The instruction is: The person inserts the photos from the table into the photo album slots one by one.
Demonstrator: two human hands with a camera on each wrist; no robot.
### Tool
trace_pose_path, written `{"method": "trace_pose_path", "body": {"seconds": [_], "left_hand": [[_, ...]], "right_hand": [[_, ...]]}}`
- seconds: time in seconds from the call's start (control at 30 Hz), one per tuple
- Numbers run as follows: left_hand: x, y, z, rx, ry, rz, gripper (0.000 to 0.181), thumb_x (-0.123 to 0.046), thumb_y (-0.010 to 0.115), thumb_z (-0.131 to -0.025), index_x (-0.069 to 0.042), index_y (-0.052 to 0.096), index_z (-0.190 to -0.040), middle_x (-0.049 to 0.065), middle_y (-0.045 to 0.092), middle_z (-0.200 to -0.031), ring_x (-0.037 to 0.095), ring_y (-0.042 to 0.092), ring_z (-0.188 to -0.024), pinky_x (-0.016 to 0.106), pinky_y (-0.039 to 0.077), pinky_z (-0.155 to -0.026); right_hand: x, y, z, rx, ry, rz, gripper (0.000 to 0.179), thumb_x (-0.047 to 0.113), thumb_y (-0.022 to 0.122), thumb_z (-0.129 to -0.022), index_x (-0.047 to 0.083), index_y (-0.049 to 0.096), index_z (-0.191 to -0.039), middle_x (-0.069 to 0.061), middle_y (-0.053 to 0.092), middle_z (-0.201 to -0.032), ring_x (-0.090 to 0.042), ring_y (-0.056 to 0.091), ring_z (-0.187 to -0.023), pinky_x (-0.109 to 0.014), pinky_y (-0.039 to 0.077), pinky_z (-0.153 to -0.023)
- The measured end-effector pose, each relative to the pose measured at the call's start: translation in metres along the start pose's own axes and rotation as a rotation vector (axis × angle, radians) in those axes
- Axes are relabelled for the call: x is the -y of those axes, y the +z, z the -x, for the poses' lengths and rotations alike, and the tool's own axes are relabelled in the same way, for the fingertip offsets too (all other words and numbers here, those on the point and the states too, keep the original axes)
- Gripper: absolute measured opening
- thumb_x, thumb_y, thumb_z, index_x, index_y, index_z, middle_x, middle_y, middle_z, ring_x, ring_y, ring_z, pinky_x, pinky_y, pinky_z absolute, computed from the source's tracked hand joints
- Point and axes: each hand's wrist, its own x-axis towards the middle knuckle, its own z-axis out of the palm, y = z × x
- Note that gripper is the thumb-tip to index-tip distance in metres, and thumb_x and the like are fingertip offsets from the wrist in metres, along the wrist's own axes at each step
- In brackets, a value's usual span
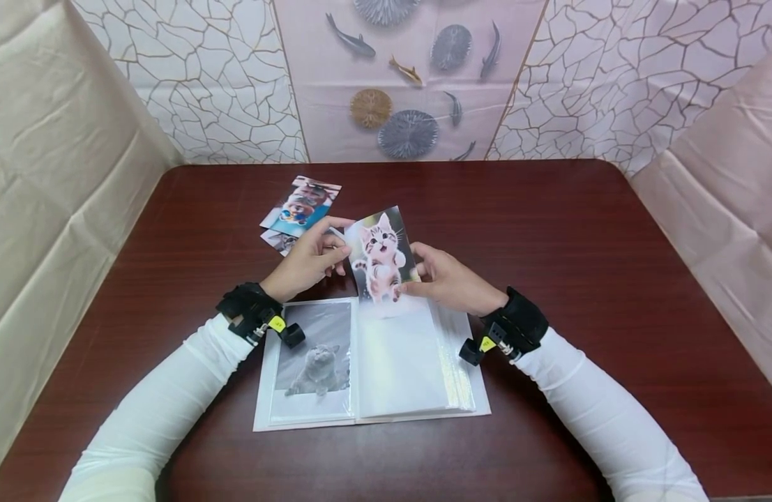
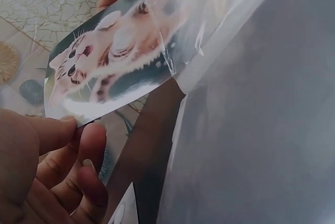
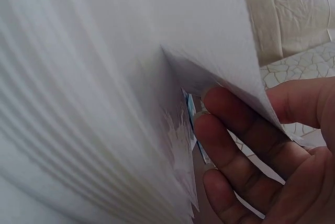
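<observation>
A photo print of a kitten (image 1: 379,254) stands partly out of the top of a clear sleeve on the right page of an open photo album (image 1: 398,369). My left hand (image 1: 309,259) pinches the print's far left corner between thumb and fingers, as the left wrist view (image 2: 52,166) shows. At the top right of the page, my right hand (image 1: 453,282) grips the sleeve with the print's lower part in it, thumb in front. In the right wrist view its fingers (image 3: 235,130) lie behind the page (image 3: 209,30). The print's bottom end is inside the sleeve.
A grey cat picture (image 1: 316,369) fills the album's left page. Several loose photo prints (image 1: 304,208) lie overlapped on the brown table (image 1: 586,251), behind my left hand. Patterned cloth (image 1: 411,84) hangs past the table's far edge.
</observation>
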Motion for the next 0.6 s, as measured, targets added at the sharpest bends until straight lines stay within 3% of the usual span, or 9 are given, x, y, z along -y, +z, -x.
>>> {"method": "trace_pose_path", "body": {"seconds": [0.23, 0.43, 0.6], "left_hand": [[-0.0020, -0.0007, 0.0005, -0.020, -0.026, -0.015, 0.033, -0.016, 0.055, -0.105, -0.014, 0.050, -0.138, 0.019, 0.063, -0.091, 0.033, 0.064, -0.073, 0.028, 0.042, -0.048], [-0.0008, -0.0013, -0.0001, -0.021, -0.021, 0.004, 0.029, -0.015, 0.055, -0.105, -0.011, 0.052, -0.133, 0.027, 0.061, -0.092, 0.028, 0.064, -0.070, 0.026, 0.039, -0.045], [-0.0022, -0.0027, -0.0011, -0.038, -0.007, 0.012, 0.026, -0.011, 0.059, -0.103, -0.008, 0.055, -0.129, 0.028, 0.061, -0.090, 0.028, 0.062, -0.066, 0.025, 0.039, -0.044]], "right_hand": [[0.0009, 0.0005, -0.0003, 0.003, -0.005, 0.017, 0.043, 0.002, 0.068, -0.094, 0.005, 0.045, -0.130, -0.009, 0.069, -0.078, -0.013, 0.053, -0.064, -0.024, 0.035, -0.060], [0.0002, 0.0004, -0.0005, 0.004, -0.003, 0.000, 0.050, 0.000, 0.068, -0.094, 0.003, 0.044, -0.137, -0.017, 0.076, -0.098, -0.014, 0.068, -0.083, -0.021, 0.047, -0.073], [-0.0008, 0.0002, -0.0005, 0.006, -0.010, -0.004, 0.050, 0.000, 0.068, -0.094, 0.003, 0.044, -0.137, -0.017, 0.076, -0.098, -0.015, 0.069, -0.085, -0.021, 0.049, -0.074]]}}
